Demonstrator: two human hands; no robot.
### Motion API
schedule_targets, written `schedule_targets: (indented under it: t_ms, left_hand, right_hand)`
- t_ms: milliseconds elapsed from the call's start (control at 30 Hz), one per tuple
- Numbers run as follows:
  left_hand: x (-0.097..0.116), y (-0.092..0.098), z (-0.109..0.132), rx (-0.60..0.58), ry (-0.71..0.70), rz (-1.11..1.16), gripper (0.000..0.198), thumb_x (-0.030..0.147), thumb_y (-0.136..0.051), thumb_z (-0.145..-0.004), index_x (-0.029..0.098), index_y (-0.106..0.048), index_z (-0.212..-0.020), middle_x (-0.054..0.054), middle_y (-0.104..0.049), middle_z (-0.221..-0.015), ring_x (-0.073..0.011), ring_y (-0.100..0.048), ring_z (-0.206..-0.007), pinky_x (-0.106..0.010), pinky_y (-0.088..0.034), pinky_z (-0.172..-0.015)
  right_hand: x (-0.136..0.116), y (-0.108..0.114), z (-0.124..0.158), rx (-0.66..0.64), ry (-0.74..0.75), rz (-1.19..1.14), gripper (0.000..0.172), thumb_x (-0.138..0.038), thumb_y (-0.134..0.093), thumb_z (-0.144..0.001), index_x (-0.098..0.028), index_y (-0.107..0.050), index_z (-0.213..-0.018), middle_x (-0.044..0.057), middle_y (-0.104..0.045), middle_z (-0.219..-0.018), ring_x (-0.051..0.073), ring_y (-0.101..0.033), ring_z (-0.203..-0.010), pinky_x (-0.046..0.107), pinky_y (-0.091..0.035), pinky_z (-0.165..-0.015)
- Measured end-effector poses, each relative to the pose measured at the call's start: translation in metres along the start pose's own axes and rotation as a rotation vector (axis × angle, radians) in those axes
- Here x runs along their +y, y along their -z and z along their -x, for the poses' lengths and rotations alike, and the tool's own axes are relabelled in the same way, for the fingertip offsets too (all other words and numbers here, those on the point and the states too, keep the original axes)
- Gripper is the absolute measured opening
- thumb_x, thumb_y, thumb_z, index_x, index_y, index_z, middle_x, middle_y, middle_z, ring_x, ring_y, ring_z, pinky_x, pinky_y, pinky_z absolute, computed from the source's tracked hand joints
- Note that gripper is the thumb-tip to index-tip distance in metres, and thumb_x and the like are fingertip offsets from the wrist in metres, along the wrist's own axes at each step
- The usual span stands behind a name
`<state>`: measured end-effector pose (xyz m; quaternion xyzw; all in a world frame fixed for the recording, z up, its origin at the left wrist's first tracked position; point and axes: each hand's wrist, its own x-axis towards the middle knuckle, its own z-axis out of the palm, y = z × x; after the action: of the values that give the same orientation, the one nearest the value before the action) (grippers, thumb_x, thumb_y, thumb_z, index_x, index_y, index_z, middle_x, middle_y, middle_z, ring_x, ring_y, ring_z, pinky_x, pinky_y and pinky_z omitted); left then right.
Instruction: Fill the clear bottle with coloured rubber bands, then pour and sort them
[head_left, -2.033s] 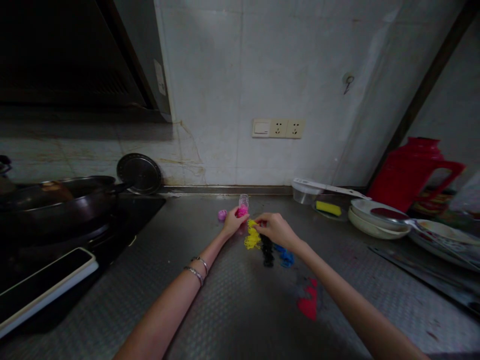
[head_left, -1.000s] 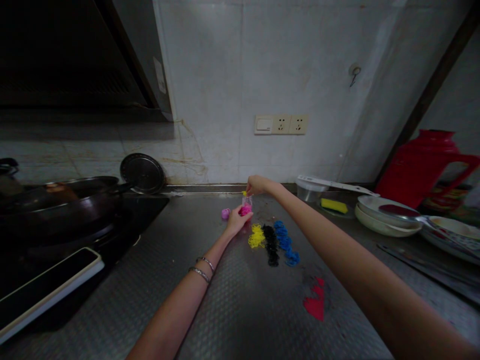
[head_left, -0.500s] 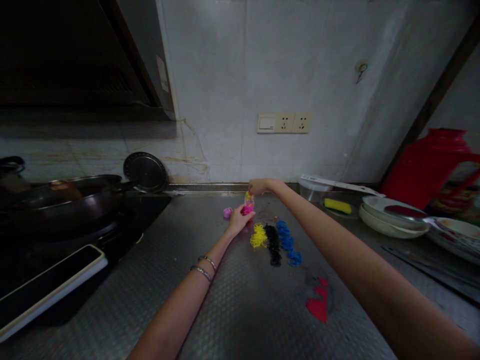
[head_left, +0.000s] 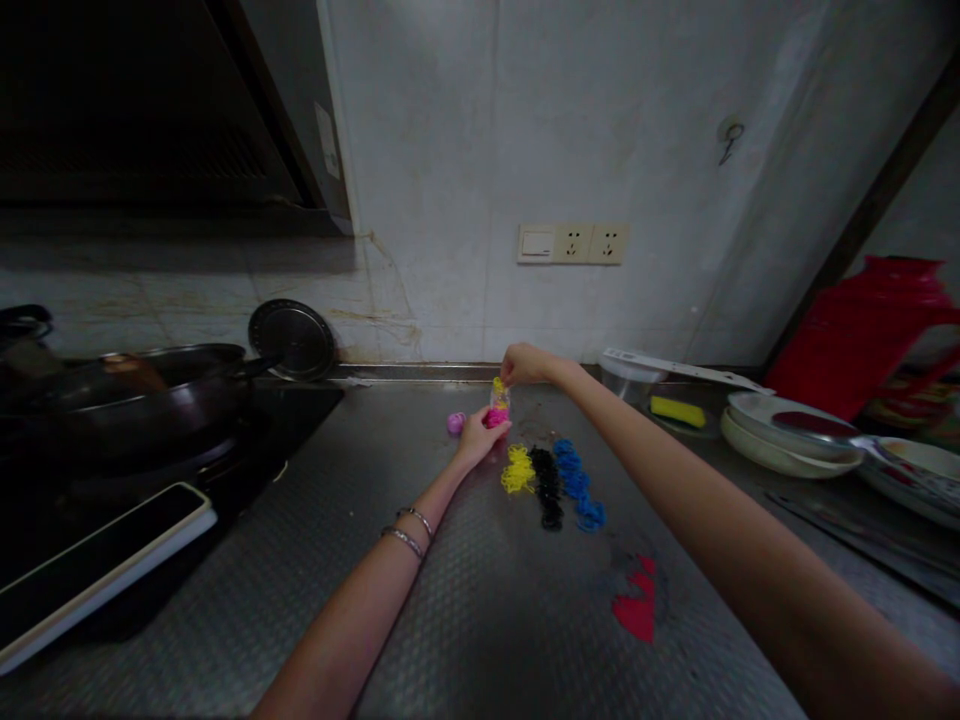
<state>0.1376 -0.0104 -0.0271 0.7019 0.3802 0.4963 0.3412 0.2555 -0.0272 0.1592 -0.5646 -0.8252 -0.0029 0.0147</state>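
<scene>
My left hand is closed round a small clear bottle that stands on the steel counter and has pink bands in its lower part. My right hand pinches yellow rubber bands at the bottle's mouth. Just in front lie three small heaps: yellow bands, black bands and blue bands. A pink cap lies left of the bottle.
A dark wok and a lid sit on the stove at left, a phone near its front. At right are a clear tub, a yellow sponge, stacked plates and a red jug. A red mark is on the counter.
Two seconds ago my right hand was at the yellow heap; it has lifted a few yellow bands up to the bottle's mouth. My left hand has kept hold of the bottle.
</scene>
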Motion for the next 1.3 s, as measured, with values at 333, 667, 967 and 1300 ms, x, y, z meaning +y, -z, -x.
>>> schedule_targets:
  t_ms: [333, 667, 967, 1300]
  left_hand:
    - [0.000, 0.000, 0.001, -0.006, 0.006, -0.001, 0.039, 0.036, -0.064, -0.067, 0.010, -0.061, -0.097, -0.008, -0.066, -0.086, -0.0147, -0.058, -0.072, -0.025, -0.045, -0.067]
    - [-0.002, 0.000, 0.000, 0.001, -0.007, -0.010, 0.039, 0.035, -0.065, -0.067, 0.011, -0.061, -0.097, -0.008, -0.066, -0.088, -0.0160, -0.059, -0.074, -0.027, -0.046, -0.070]
    - [0.005, 0.001, 0.003, 0.002, 0.013, 0.032, 0.037, 0.032, -0.065, -0.067, 0.011, -0.060, -0.096, -0.008, -0.066, -0.088, -0.0158, -0.059, -0.073, -0.027, -0.045, -0.069]
    - [0.003, 0.000, 0.003, 0.009, 0.012, 0.017, 0.039, 0.034, -0.065, -0.066, 0.011, -0.061, -0.098, -0.007, -0.065, -0.086, -0.0146, -0.057, -0.072, -0.026, -0.045, -0.069]
  right_hand:
    - [0.006, -0.002, 0.003, 0.148, 0.079, -0.073, 0.021, -0.013, -0.058, -0.068, -0.012, -0.069, -0.085, 0.006, -0.069, -0.080, 0.012, -0.060, -0.068, 0.018, -0.039, -0.057]
    - [0.000, -0.004, 0.011, 0.118, 0.086, -0.191, 0.029, -0.022, -0.039, -0.085, -0.010, -0.065, -0.091, 0.009, -0.069, -0.089, 0.014, -0.061, -0.076, 0.019, -0.041, -0.065]
    - [-0.013, -0.016, 0.012, 0.098, 0.059, -0.048, 0.046, -0.040, -0.019, -0.092, -0.013, -0.056, -0.098, 0.012, -0.064, -0.095, 0.018, -0.058, -0.084, 0.023, -0.039, -0.073]
    - [-0.008, -0.019, 0.050, 0.418, 0.008, -0.191, 0.033, -0.040, -0.039, -0.085, -0.013, -0.058, -0.082, 0.006, -0.063, -0.078, 0.013, -0.053, -0.069, 0.021, -0.035, -0.062]
